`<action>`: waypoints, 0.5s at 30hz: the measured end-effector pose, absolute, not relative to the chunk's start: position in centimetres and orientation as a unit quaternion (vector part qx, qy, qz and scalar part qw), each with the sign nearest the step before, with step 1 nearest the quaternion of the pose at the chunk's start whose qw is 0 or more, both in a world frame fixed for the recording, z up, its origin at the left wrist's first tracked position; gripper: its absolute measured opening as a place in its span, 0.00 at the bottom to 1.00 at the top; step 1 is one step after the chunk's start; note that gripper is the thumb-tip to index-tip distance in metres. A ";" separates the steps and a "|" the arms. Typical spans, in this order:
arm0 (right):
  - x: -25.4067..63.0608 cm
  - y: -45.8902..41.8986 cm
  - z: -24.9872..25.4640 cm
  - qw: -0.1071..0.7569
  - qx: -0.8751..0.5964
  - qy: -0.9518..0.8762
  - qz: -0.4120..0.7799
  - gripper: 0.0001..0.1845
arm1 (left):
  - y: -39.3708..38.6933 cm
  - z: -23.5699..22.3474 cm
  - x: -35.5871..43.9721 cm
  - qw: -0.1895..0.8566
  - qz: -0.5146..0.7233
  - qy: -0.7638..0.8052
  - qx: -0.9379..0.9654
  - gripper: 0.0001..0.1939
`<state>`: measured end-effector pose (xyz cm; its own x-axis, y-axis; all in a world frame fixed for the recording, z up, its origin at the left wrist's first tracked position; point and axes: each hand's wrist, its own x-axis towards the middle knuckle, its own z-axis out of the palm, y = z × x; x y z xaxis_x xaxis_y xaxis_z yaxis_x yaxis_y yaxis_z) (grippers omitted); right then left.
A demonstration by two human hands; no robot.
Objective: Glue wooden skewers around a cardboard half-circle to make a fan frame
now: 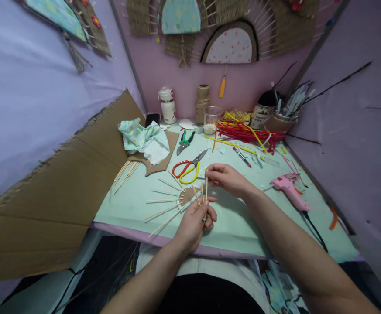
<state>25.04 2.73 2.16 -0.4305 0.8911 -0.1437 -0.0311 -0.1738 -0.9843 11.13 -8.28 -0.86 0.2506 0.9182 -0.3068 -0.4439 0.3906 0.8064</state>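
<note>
In my left hand [198, 218] are several thin wooden sticks [197, 195], held upright in a small bundle. My right hand [224, 178] pinches the top of one of these sticks, just above the left hand. Partly behind the left hand lies a small cardboard piece [189, 195] with a curved edge. Pale sticks [162, 201] fan out from that edge to the left across the table. Scissors [190, 169] with one red and one yellow handle lie just beyond the cardboard piece.
Green-handled pruning shears [185, 143] lie behind the scissors, near crumpled patterned cloth [147, 137]. A pink glue gun [290, 189] with a cord rests at the right. Red pipe cleaners [249, 134], a twine spool [202, 102] and a white bottle [167, 107] line the back. A large cardboard sheet [62, 183] leans at left.
</note>
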 end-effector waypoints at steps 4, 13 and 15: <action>25.8 4.5 2.6 0.464 -0.463 -0.449 0.608 0.18 | -9.6 -1.1 11.0 0.677 0.403 0.421 0.449 0.20; 24.6 6.8 1.0 0.375 -0.516 -0.585 0.502 0.11 | -9.9 -2.2 10.3 0.306 0.346 0.402 0.791 0.16; 24.5 6.9 0.2 0.377 -0.522 -0.586 0.492 0.10 | -9.6 -2.5 10.1 0.288 0.335 0.404 0.801 0.16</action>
